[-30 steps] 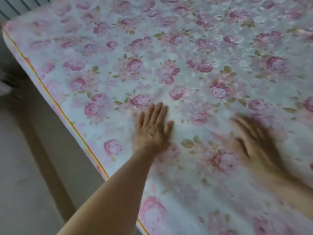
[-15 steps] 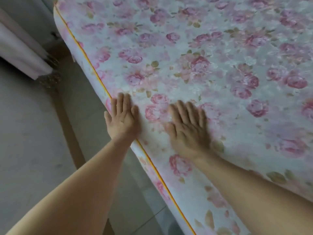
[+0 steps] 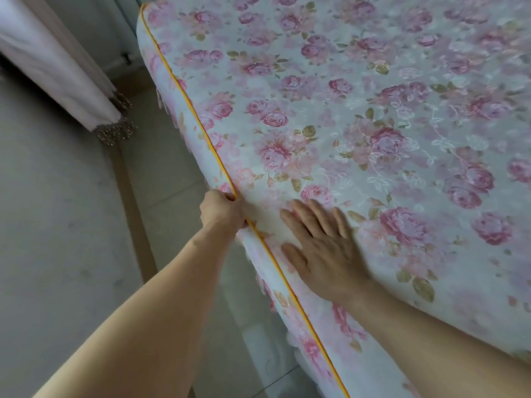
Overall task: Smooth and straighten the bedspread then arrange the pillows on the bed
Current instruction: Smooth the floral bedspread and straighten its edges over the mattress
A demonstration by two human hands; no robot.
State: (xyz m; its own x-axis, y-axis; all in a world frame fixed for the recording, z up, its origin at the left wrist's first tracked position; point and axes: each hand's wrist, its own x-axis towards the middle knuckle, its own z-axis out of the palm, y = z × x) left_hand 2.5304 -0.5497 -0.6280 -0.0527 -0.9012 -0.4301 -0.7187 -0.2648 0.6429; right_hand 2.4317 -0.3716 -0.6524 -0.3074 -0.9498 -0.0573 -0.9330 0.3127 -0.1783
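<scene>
A home bedroom: a bed (image 3: 184, 116) under a rose-print bedspread (image 3: 359, 116) with orange piping (image 3: 201, 124) fills the right, pale curtains (image 3: 57, 67) hanging over tiled floor (image 3: 57, 225) at far left.

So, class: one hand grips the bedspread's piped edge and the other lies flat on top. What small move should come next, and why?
Probably tug the edge outward and down. The left hand is closed on the yellow piping, where the bedspread bunches slightly, while the right hand lies flat beside it, placed to sweep slack toward that edge.
</scene>
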